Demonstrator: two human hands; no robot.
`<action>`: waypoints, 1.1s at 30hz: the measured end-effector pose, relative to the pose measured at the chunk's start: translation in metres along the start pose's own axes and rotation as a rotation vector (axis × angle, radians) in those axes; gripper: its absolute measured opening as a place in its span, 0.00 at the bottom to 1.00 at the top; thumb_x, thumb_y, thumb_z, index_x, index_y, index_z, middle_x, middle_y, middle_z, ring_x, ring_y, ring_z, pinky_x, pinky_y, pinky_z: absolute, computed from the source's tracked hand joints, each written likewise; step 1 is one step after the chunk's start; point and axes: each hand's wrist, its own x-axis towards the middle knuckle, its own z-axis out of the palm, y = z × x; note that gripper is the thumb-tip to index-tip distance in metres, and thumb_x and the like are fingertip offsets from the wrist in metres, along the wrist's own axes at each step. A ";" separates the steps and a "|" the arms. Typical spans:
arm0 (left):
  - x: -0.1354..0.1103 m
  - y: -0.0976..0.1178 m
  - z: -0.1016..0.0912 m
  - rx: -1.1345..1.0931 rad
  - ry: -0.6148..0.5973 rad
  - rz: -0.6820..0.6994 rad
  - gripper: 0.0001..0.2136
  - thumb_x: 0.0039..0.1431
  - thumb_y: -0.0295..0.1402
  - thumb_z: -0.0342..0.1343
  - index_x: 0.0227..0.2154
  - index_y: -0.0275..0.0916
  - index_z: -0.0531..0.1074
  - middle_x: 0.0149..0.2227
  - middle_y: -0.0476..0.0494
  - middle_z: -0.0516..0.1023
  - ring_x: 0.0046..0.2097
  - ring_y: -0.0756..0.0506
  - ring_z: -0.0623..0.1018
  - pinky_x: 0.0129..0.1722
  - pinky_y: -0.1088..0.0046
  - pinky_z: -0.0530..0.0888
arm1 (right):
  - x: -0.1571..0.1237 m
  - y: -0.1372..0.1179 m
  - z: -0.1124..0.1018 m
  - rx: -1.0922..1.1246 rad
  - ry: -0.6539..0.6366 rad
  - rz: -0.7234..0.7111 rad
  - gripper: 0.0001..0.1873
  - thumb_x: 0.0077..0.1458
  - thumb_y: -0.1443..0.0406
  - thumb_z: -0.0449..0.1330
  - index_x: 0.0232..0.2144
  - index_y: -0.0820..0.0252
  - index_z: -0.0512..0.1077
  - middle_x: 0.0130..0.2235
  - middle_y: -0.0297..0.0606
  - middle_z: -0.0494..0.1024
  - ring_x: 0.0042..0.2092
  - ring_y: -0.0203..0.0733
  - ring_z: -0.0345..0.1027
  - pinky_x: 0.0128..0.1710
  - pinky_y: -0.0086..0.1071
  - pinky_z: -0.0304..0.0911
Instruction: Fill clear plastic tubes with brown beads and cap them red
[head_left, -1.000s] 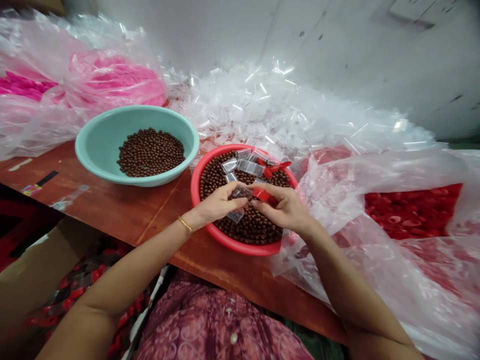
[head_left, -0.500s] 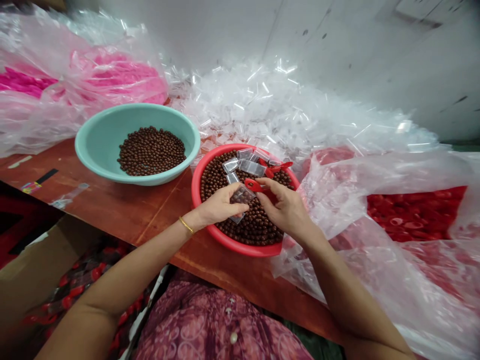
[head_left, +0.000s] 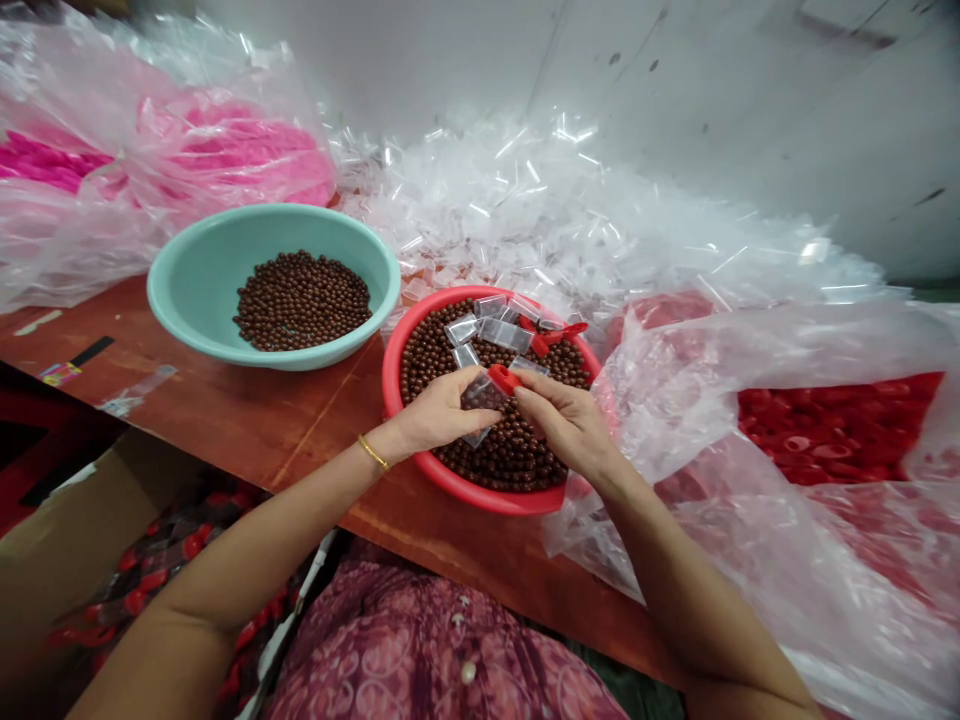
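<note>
in the left hand, clear bag

"What's in the left hand?"

"A small clear plastic bag, held over a red bowl of brown beads."

"And the right hand?"

"Its fingertips pinch a red plastic piece, just beside the bag's top edge. More bags and red pieces lie on the beads."

"What's around them?"

"A teal bowl of the same beads sits left of the red bowl on a wooden table. A heap of clear bags lies behind, with pink pieces in plastic upper left and red pieces in plastic at right."
</note>
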 end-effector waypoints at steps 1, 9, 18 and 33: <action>0.000 -0.001 0.000 0.026 -0.001 0.009 0.12 0.46 0.30 0.58 0.36 0.34 0.69 0.31 0.50 0.71 0.32 0.51 0.69 0.34 0.75 0.68 | -0.001 0.000 0.000 -0.028 -0.019 -0.020 0.19 0.61 0.58 0.49 0.47 0.57 0.74 0.34 0.35 0.79 0.37 0.40 0.73 0.39 0.33 0.68; -0.001 -0.004 0.001 0.289 0.084 0.030 0.09 0.47 0.33 0.57 0.32 0.35 0.70 0.28 0.51 0.71 0.31 0.50 0.68 0.32 0.76 0.66 | -0.004 -0.004 -0.002 -0.454 -0.071 -0.183 0.23 0.61 0.62 0.45 0.55 0.62 0.65 0.44 0.46 0.79 0.40 0.44 0.74 0.40 0.35 0.68; -0.002 0.000 0.003 0.256 0.099 0.015 0.05 0.42 0.29 0.53 0.25 0.36 0.65 0.22 0.54 0.63 0.26 0.53 0.63 0.25 0.78 0.60 | -0.010 0.001 0.025 -0.185 0.010 -0.168 0.26 0.62 0.63 0.44 0.61 0.64 0.59 0.36 0.41 0.79 0.30 0.38 0.72 0.35 0.31 0.68; -0.002 0.018 0.012 0.799 -0.070 0.021 0.05 0.42 0.33 0.55 0.22 0.37 0.68 0.19 0.50 0.68 0.23 0.50 0.66 0.24 0.74 0.61 | 0.028 0.000 0.022 0.294 0.273 0.151 0.37 0.57 0.41 0.36 0.38 0.60 0.74 0.24 0.35 0.70 0.24 0.35 0.63 0.25 0.30 0.60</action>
